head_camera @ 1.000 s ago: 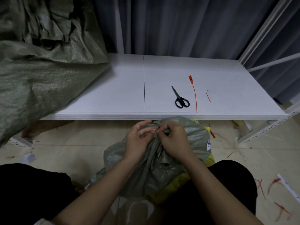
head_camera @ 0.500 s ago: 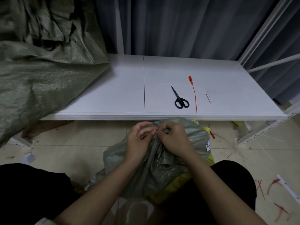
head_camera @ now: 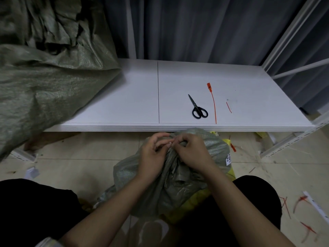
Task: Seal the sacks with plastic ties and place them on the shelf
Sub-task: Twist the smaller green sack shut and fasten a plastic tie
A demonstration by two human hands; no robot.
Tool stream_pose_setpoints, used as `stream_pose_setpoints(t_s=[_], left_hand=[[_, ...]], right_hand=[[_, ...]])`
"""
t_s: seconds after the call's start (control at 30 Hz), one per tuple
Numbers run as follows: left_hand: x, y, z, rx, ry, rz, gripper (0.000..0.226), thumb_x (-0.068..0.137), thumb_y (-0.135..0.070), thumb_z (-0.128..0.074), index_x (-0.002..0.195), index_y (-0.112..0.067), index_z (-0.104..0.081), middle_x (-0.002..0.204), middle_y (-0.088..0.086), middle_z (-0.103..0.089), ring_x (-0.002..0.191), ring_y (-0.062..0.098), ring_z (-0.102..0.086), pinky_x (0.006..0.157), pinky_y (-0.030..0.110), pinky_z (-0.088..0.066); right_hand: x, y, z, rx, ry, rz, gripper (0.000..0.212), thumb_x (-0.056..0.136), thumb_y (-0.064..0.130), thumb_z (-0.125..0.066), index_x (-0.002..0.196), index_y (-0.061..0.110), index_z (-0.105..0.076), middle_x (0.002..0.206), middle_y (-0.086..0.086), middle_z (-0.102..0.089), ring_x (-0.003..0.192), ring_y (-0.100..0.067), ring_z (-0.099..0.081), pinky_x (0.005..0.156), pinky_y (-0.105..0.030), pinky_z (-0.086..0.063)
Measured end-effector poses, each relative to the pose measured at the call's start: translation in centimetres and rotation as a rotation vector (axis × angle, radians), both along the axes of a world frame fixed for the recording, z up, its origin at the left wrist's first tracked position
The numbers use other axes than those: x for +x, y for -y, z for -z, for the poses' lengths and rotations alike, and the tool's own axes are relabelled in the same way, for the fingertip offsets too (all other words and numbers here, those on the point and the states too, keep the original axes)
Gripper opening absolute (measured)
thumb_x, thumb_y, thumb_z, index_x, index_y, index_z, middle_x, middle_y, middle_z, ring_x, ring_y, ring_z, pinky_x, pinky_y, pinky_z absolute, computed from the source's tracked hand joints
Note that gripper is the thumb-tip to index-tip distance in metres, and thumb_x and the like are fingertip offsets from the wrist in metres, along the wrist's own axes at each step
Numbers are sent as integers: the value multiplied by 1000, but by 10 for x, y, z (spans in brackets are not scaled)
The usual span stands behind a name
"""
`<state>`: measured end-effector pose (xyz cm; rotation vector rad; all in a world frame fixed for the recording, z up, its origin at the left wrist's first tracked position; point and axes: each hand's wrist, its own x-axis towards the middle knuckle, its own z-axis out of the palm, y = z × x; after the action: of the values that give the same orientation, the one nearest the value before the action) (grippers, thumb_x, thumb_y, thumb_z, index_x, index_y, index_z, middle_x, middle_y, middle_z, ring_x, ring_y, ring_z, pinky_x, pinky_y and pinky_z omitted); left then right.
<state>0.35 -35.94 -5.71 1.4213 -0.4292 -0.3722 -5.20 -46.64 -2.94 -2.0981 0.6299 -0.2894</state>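
- On the tiled floor, just in front of the white flat shelf [head_camera: 124,104], sits a small grey-green woven plastic sack [head_camera: 165,182], between the person's knees.
- Both hands bunch up the top of the sack.
- The left hand [head_camera: 153,154] has its fingers curled around the gathered neck.
- The right hand [head_camera: 192,154] pinches the same neck with bent fingers, touching the left hand.
- A long orange plastic tie [head_camera: 213,104] lies on the shelf, just beside black-handled scissors [head_camera: 197,108].
- A big grey-green woven sack [head_camera: 44,86] rests on the shelf's left end.
- Bits of red tie [head_camera: 299,202] lie on the floor at the right.
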Motion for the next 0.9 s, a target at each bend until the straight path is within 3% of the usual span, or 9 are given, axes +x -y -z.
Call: stream_pose_setpoints(t_s=[0.1,0.2,0.27,0.37,0.5,0.63,0.8,0.9], left_hand=[[0,-1,-1,6,16,8,35,84,13,-56,96,-19,-58,85,-1,-71,84,4,-68,83,17,-51],[1,-1,1,-14,-47,3,34,84,11,-58,103,-17,-56,79,-6,-73,83,6,-69,80,17,-52],[2,-1,2,-39,-107,-4,33,85,11,-57,107,-13,-54,82,0,-72,79,4,-69,77,15,-52],[4,-1,3,-32,-189,-26,30,85,9,-58,109,-8,-54,82,8,-65,69,1,-65,70,13,-52],[10,0,3,-34,-358,19,26,85,6,-59,105,-10,-57,80,10,-65,65,7,-65,68,18,-52],[18,-3,-3,-85,-564,133,18,86,8,-56,98,-5,-59,84,12,-65,65,8,-68,71,19,-55],[28,-7,-4,-19,-564,266,14,87,4,-56,96,-5,-61,91,13,-67,71,8,-68,79,20,-53],[33,-8,-7,10,-556,333,16,87,4,-56,99,-6,-62,91,10,-67,74,6,-69,76,17,-55]], right_hand=[[-1,-1,2,15,16,10,13,82,6,-63,70,11,-67,89,-2,-70,85,-12,-62,66,-5,-40],[-3,-1,3,27,34,24,14,82,8,-65,70,15,-65,89,-1,-70,87,-11,-63,71,-10,-43],[-4,-1,4,23,23,26,12,83,10,-65,72,15,-66,88,1,-69,87,-10,-62,71,-11,-43],[-5,-2,3,-4,18,26,9,83,10,-65,75,12,-67,90,4,-65,88,-5,-58,67,1,-36],[-6,-5,4,-72,87,23,8,81,6,-66,73,8,-66,92,-3,-68,87,-8,-58,70,0,-35],[-8,-9,9,-157,112,15,9,81,5,-66,74,11,-64,91,-3,-66,89,-9,-55,76,-14,-35],[-8,-12,11,-197,117,19,7,81,6,-66,76,11,-64,91,-3,-65,92,-12,-53,76,-16,-32],[-9,-12,12,-197,124,22,7,82,6,-66,77,11,-64,91,-4,-65,91,-13,-54,74,-16,-31]])
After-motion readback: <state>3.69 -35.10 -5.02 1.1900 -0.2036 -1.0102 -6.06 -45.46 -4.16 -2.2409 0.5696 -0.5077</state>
